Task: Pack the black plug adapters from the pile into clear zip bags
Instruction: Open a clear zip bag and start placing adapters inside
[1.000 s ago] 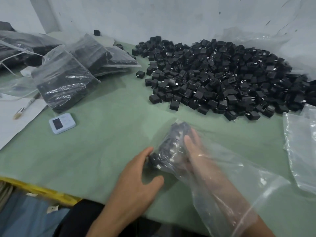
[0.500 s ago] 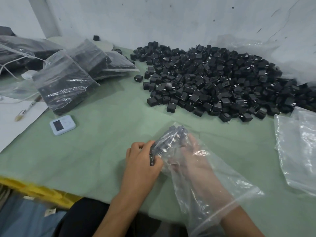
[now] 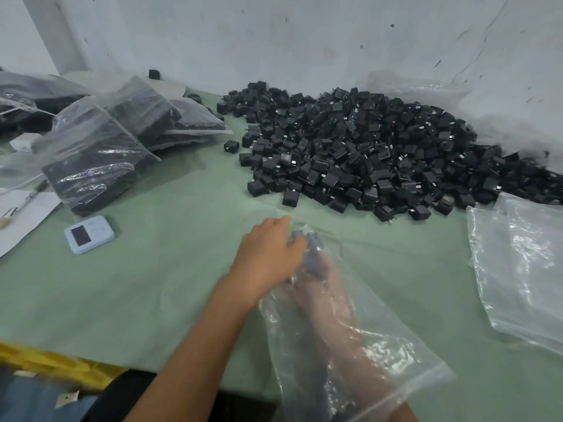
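A large pile of black plug adapters (image 3: pixel 359 147) covers the far right of the green table (image 3: pixel 170 269). A clear zip bag (image 3: pixel 365 360) lies over my right forearm, with my right hand (image 3: pixel 320 269) deep inside it, holding a few black adapters (image 3: pixel 310 242) against the bag's closed end. My left hand (image 3: pixel 268 251) presses on the outside of that end, fingers curled over the adapters through the plastic. The fingers of my right hand are mostly hidden behind my left hand and the plastic.
Several filled bags of adapters (image 3: pixel 100 153) are stacked at the left. A small pale blue device with a dark screen (image 3: pixel 88 234) lies near them. Empty clear bags (image 3: pixel 524 269) lie at the right. White paper and a pen (image 3: pixel 21 205) sit at the left edge. A yellow crate (image 3: pixel 51 363) is below the table.
My left hand has slid from the near side of the bag's end up over its top. The bag and my right hand have shifted slightly forward.
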The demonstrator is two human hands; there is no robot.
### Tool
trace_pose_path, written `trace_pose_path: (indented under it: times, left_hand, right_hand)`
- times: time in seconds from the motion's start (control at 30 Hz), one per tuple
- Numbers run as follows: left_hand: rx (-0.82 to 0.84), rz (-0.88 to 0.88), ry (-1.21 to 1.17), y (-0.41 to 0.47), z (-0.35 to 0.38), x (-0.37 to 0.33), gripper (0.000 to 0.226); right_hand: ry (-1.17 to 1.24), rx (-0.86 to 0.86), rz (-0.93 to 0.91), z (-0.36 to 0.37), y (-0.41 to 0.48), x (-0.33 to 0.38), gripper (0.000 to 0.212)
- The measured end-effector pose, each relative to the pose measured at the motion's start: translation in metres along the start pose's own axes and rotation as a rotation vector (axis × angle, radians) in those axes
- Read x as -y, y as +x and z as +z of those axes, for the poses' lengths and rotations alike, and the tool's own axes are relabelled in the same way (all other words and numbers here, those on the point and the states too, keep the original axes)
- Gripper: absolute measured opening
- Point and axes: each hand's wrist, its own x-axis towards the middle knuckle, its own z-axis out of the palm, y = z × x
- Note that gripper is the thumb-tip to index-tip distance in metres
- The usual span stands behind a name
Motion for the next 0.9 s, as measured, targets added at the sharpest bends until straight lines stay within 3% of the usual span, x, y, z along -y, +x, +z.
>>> trace_pose_path:
  times: [0.1, 0.23, 0.27, 0.33, 0.47, 0.6, 0.73, 0.9]
  left_hand:
    - [-0.028, 0.074, 0.161, 0.021, 0.025, -0.014, 0.038]
    - [-0.142, 0.116, 0.181, 0.026, 0.040, -0.002, 0.038]
    - [-0.147, 0.112, 0.164, 0.027, 0.040, 0.000, 0.037]
    - [-0.146, 0.101, 0.151, 0.029, 0.040, 0.002, 0.038]
    - [-0.134, 0.084, 0.162, 0.028, 0.041, 0.004, 0.049]
    - [-0.113, 0.062, 0.167, 0.026, 0.036, 0.010, 0.059]
    - [-0.109, 0.049, 0.171, 0.026, 0.033, 0.007, 0.042]
    - [-0.108, 0.057, 0.127, 0.027, 0.032, 0.009, 0.041]
  right_hand:
    - [0.207, 0.212, -0.089, 0.004, -0.004, 0.011, 0.036]
    - [-0.310, 0.017, -0.117, -0.006, 0.007, 0.015, 0.029]
    - [-0.347, 0.005, -0.141, -0.005, 0.007, 0.015, 0.026]
    - [-0.363, 0.021, -0.224, -0.002, 0.010, 0.014, 0.026]
    - [-0.342, 0.080, -0.181, -0.003, 0.020, 0.016, 0.022]
    - [-0.213, 0.075, -0.039, -0.013, 0.006, 0.017, 0.053]
    - [-0.316, 0.050, 0.069, -0.017, 0.011, 0.017, 0.072]
    - [-0.627, 0.115, -0.034, -0.018, 0.022, 0.025, 0.048]
